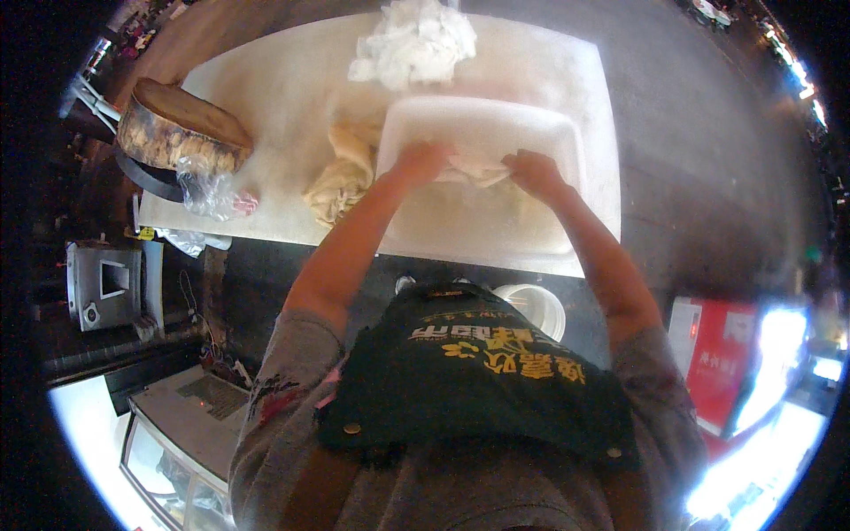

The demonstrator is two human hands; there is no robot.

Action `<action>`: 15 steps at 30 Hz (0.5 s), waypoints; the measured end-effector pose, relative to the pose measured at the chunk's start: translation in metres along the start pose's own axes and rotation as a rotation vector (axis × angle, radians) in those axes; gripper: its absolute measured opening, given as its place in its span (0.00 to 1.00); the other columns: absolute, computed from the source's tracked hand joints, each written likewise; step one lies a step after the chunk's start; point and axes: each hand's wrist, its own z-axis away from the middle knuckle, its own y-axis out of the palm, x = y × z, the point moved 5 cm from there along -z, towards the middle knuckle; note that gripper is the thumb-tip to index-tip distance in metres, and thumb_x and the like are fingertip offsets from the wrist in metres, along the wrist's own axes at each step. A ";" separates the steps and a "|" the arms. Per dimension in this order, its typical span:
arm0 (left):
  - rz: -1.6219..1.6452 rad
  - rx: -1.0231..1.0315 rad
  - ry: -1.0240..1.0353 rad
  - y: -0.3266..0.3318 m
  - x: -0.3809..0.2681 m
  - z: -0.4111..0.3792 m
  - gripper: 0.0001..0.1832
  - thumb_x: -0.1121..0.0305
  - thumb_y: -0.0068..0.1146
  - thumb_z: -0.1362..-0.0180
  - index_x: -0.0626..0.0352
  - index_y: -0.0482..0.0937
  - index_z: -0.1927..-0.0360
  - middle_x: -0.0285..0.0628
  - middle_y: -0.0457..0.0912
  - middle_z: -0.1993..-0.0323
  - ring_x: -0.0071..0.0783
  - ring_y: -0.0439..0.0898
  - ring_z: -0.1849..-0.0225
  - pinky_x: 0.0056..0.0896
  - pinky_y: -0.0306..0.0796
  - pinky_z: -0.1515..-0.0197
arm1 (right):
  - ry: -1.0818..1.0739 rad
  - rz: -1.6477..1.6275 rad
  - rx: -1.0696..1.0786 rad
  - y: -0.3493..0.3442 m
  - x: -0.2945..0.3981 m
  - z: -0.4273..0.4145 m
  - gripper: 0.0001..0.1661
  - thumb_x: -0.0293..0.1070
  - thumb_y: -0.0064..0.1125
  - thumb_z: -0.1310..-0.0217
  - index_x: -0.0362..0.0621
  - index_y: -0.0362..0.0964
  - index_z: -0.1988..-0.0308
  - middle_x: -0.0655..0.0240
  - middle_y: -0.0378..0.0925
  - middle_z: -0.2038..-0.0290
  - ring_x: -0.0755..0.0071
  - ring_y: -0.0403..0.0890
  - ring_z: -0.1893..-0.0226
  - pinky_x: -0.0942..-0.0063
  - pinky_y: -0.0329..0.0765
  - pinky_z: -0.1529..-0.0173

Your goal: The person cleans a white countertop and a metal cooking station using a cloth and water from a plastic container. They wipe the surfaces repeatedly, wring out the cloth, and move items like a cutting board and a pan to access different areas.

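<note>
Both my hands are over a white rectangular plastic tub (481, 106) on the pale tabletop. My left hand (425, 161) grips one end of a pale, limp, cloth-like piece (475, 172), and my right hand (533, 174) pinches its other end. The piece hangs a little slack between them, inside the tub's walls. Murky liquid seems to cover the tub's bottom, though haze blurs it. Left of the tub, partly behind my left forearm, lies a bunched yellowish cloth-like piece (342, 182). Beyond the tub's far rim sits a heap of crumpled white material (418, 43).
A round wooden chopping block (186, 129) stands at the table's left end, with a clear plastic bag (206, 189) against it. On the floor by my apron is a white bucket (541, 308). A grey metal device (105, 285) is at left, a red cabinet (720, 362) at right.
</note>
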 end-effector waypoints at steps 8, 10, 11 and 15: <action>0.117 -0.105 0.053 -0.014 0.003 -0.003 0.15 0.65 0.51 0.44 0.50 0.77 0.53 0.44 0.76 0.55 0.45 0.74 0.51 0.42 0.67 0.47 | 0.046 -0.029 -0.167 -0.010 -0.019 -0.004 0.14 0.35 0.50 0.44 0.52 0.73 0.56 0.61 0.77 0.58 0.57 0.79 0.58 0.60 0.77 0.57; 0.130 -0.160 0.067 -0.019 0.000 0.002 0.16 0.65 0.52 0.44 0.51 0.76 0.52 0.44 0.76 0.54 0.45 0.73 0.50 0.41 0.67 0.47 | 0.050 -0.050 -0.125 -0.013 -0.019 -0.001 0.15 0.34 0.48 0.44 0.52 0.73 0.56 0.59 0.76 0.58 0.54 0.78 0.58 0.58 0.76 0.55; 0.129 -0.174 0.055 -0.022 -0.005 0.006 0.16 0.65 0.52 0.45 0.51 0.76 0.52 0.45 0.75 0.53 0.45 0.73 0.49 0.41 0.67 0.47 | 0.070 -0.077 -0.124 -0.012 -0.021 0.002 0.15 0.34 0.49 0.44 0.51 0.73 0.56 0.59 0.76 0.58 0.54 0.78 0.58 0.58 0.76 0.55; 0.127 -0.344 0.069 -0.038 0.000 0.024 0.18 0.66 0.54 0.46 0.52 0.74 0.50 0.47 0.74 0.51 0.46 0.71 0.48 0.41 0.66 0.45 | 0.090 -0.160 -0.110 -0.008 -0.026 0.020 0.16 0.37 0.53 0.45 0.51 0.71 0.54 0.59 0.75 0.60 0.51 0.77 0.59 0.58 0.75 0.55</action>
